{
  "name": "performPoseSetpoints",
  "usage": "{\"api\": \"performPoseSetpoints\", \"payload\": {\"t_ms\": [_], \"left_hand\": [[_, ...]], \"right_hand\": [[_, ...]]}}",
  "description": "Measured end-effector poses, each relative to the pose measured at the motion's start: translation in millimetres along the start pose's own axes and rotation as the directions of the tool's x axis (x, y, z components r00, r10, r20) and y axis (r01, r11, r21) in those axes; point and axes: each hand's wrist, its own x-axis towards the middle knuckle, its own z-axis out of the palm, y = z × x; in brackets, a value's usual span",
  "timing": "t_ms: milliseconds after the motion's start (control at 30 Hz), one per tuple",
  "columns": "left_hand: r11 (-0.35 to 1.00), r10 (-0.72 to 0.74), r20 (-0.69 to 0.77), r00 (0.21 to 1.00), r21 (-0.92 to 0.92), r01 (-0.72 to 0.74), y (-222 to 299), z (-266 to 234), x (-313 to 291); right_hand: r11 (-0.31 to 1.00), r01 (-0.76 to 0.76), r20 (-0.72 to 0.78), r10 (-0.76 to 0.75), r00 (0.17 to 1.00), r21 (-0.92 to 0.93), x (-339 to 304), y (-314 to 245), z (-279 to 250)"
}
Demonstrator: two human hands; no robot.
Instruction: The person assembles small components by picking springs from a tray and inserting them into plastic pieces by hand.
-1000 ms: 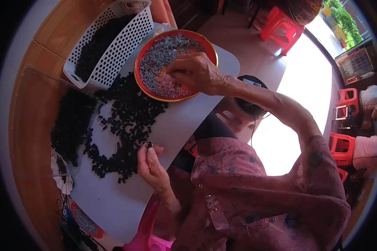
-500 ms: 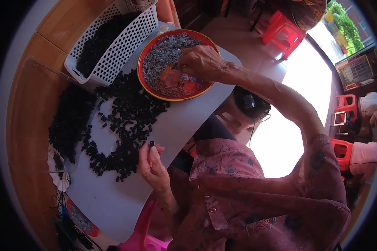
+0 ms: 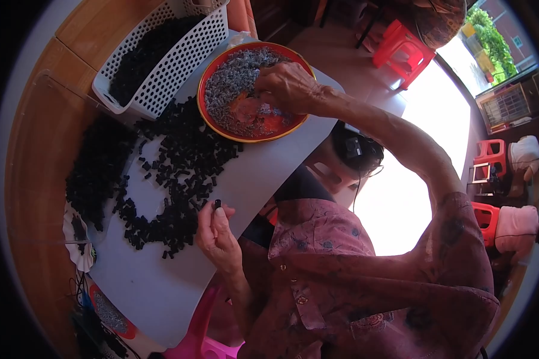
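Observation:
Between thumb and fingers, my left hand [image 3: 219,236] pinches a small black cylindrical piece [image 3: 217,204] over the near edge of the pale table [image 3: 156,287]. My right hand [image 3: 287,87] reaches into a round red tray with a yellow rim [image 3: 253,140]. Its fingers are bent down into many small silvery metal parts [image 3: 230,75]; whether they grip one is hidden. The tray's orange and pink bottom shows beside those fingers. Many loose black pieces [image 3: 176,155] like the held one lie spread on the table left of the tray.
A white perforated basket [image 3: 182,63] full of black pieces stands at the far left. Nearer, a clear-sided box [image 3: 48,155] borders a dark heap [image 3: 96,173]. Another red tray of metal bits [image 3: 111,314] sits lower left. Red stools [image 3: 401,54] and a seated person [image 3: 517,230] are on the right.
My left hand keeps its pinch on the black piece and my right hand stays in the tray. The whole view has shifted slightly; little else differs.

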Motion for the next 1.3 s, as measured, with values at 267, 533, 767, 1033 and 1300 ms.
{"api": "performPoseSetpoints", "payload": {"t_ms": [267, 533, 767, 1033, 1300], "left_hand": [[0.999, 0.014, 0.002, 1.000, 0.039, -0.014, 1, -1, 1], [1.000, 0.009, 0.010, 1.000, 0.008, -0.009, 2, 1, 0], [0.999, 0.004, 0.021, 1.000, 0.047, -0.005, 4, -1, 0], [0.997, 0.018, 0.019, 1.000, 0.069, -0.020, 3, 0, 1], [0.998, 0.034, 0.014, 0.999, 0.058, -0.035, 2, 1, 2]], "right_hand": [[0.966, -0.133, 0.016, 0.133, 0.991, 0.220, -1, 2, -11], [0.983, -0.143, 0.027, 0.141, 0.990, 0.111, -3, 9, -7], [0.970, 0.067, -0.078, -0.050, 0.996, 0.232, -1, -1, -5], [0.983, -0.026, 0.102, 0.008, 0.995, 0.181, 8, -3, -1], [0.920, -0.069, 0.050, 0.054, 0.997, 0.385, 3, 1, -5]]}}
